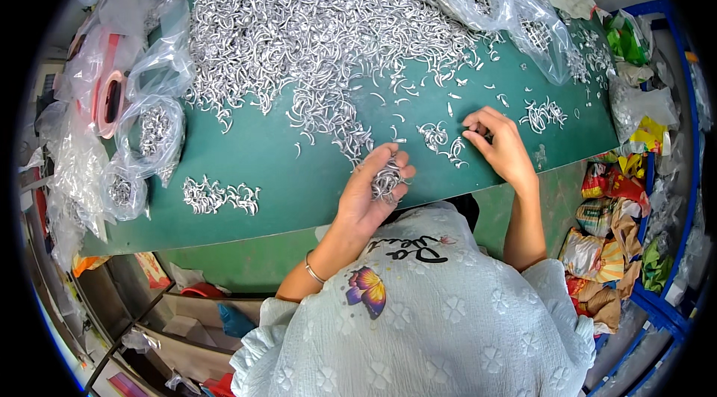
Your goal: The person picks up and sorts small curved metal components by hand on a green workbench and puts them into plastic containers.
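In my left hand (360, 197), palm up near the table's front edge, the curled fingers cup a handful of small curved silver metal pieces (388, 182). My right hand (504, 149) is closed just above the green tabletop, its fingers bent in toward the thumb. Whatever sits between those fingertips is too hidden to make out. Just left of it lies a small loose group of the same curved pieces (442, 141). A trail of pieces (328, 109) runs from a large heap (299, 16) down toward my left hand.
Small piles of pieces lie at the left (216, 197) and right (544, 116). Clear plastic bags (158, 135) with pieces stand along the left side; more bags (534, 31) are at the far right. Pink-handled scissors (110, 98) rest among the left bags. A blue rack (672, 247) stands right.
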Available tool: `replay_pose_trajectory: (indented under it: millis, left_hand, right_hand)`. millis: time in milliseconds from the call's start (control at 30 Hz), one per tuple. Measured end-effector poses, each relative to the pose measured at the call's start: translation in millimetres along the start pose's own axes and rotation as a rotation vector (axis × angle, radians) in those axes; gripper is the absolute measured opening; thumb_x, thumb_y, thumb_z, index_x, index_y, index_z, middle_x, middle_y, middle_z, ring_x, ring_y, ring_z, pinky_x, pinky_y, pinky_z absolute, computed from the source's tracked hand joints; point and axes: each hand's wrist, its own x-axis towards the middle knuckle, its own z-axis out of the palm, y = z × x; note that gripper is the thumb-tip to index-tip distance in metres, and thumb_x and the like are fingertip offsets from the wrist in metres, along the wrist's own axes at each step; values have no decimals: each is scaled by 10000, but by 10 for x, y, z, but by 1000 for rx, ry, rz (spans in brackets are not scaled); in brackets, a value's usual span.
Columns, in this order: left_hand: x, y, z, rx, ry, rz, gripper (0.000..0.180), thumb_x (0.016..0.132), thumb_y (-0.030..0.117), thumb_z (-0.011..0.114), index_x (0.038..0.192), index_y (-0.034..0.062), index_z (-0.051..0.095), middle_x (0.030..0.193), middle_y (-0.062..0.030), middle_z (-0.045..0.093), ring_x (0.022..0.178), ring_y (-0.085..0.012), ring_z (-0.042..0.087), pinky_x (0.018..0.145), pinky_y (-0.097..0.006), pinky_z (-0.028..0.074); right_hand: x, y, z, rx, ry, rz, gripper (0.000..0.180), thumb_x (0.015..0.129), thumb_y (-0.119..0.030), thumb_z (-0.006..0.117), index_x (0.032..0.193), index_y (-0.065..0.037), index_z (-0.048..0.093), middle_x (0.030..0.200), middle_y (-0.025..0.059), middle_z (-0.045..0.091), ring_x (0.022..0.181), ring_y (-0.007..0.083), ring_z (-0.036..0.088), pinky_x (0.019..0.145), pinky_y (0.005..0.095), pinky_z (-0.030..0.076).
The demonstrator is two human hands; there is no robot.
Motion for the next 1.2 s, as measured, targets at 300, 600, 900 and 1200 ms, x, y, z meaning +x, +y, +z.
replay_pose_trajectory:
  millis: [300, 600, 900, 1200]
  left_hand:
    - [-14, 31, 11, -66, 137, 66, 120, 954, 150, 540, 1036, 68, 513, 878, -65, 525, 764, -173, 514, 477, -242, 442]
    - [-3, 11, -9, -96, 147, 65, 117, 945, 142, 554, 1033, 74, 518, 879, -65, 541, 769, -171, 519, 481, -244, 441]
    - [-5, 24, -43, -103, 125, 70, 113, 941, 133, 560, 1030, 74, 526, 883, -61, 544, 776, -164, 523, 493, -248, 448]
    - [8, -1, 6, -101, 132, 50, 109, 940, 133, 562, 1026, 74, 529, 882, -62, 546, 781, -173, 534, 514, -254, 477]
  right_hand:
    - [164, -159, 461, -141, 21, -294, 234, 766, -87, 709, 936, -8, 570, 934, 121, 517, 920, 319, 528, 798, 419, 442]
    - [169, -75, 284, -50, 71, -225, 152, 758, -67, 705, 872, -31, 610, 951, 88, 582, 895, 281, 526, 791, 381, 424]
    - [121, -121, 242, -40, -38, -114, 162, 751, -28, 716, 868, -29, 604, 829, 54, 596, 822, 232, 561, 792, 327, 406]
    - [86, -110, 151, 172, 26, 0, 139, 752, 25, 676, 883, -12, 646, 783, 50, 584, 691, 137, 528, 610, 266, 411]
